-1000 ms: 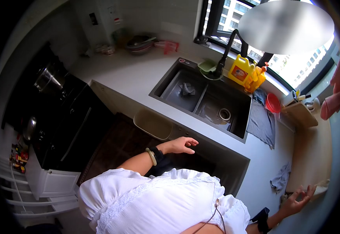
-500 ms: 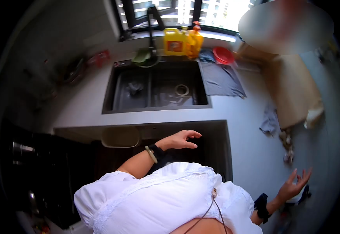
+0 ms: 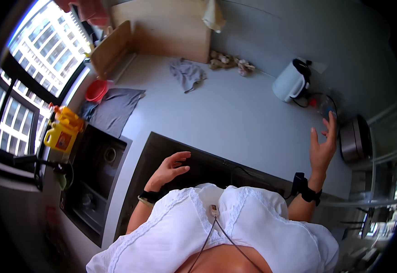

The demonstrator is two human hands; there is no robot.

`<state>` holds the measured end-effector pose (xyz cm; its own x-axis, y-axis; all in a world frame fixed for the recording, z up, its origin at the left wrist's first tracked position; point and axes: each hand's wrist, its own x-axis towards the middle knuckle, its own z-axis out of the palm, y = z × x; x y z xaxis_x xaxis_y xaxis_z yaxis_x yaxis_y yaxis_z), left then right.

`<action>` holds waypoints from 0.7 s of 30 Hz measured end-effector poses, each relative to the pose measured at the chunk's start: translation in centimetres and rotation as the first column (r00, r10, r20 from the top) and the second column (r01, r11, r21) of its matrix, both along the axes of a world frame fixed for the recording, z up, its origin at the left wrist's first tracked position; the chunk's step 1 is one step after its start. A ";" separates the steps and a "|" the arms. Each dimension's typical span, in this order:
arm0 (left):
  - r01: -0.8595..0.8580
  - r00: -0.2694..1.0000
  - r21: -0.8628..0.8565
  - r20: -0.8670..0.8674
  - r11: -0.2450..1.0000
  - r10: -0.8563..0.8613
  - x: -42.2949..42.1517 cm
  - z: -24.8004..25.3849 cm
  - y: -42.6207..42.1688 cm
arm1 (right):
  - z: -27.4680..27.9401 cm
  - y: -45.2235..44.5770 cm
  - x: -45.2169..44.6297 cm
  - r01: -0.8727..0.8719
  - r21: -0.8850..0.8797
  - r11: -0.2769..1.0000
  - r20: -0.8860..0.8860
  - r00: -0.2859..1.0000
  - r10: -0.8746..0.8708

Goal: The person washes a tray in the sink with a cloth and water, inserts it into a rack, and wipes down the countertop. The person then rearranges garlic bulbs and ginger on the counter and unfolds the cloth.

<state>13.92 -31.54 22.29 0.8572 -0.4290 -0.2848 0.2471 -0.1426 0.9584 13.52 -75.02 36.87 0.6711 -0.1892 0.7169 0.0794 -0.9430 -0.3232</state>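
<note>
Head view has swung to the kettle (image 3: 291, 82), with the right hand (image 3: 322, 148) near it, the left hand (image 3: 164, 174) by the counter (image 3: 230, 118), both empty, fingers loose, moving nothing.

The counter (image 3: 235, 120) is pale and bends around a corner. On it are a white kettle (image 3: 291, 83), a dark, rounded machine (image 3: 355, 139), two gray cloths, the crumpled one (image 3: 188, 74) and the flat one (image 3: 116, 110), a red bowl (image 3: 97, 91), and some knobbly brown things (image 3: 230, 62) by the wall.
</note>
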 end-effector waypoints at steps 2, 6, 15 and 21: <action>0.069 0.998 0.010 -0.002 0.998 -0.069 1.7 -0.3 -1.6 | -0.7 -2.3 -1.6 0.066 0.005 0.998 -0.068 0.995 -0.066; 0.208 0.977 0.039 0.031 0.977 -0.209 4.7 -0.3 -6.0 | -1.0 -6.2 -5.4 0.201 0.034 0.979 -0.325 0.929 -0.179; 0.420 0.873 0.191 0.181 0.887 -0.453 8.3 -0.4 -16.6 | -2.5 -13.2 -9.9 0.218 0.056 0.974 -0.773 0.627 -0.096; 0.362 0.874 0.348 0.197 0.865 -0.445 11.1 -0.7 -16.1 | -5.3 -13.7 -6.4 0.189 0.135 0.973 -0.864 0.503 0.023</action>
<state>25.03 -47.59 21.61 0.6864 -0.6859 -0.2417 -0.1470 -0.4563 0.8776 7.10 -88.76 31.52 0.9064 -0.3343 -0.2582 -0.4106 -0.8409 -0.3527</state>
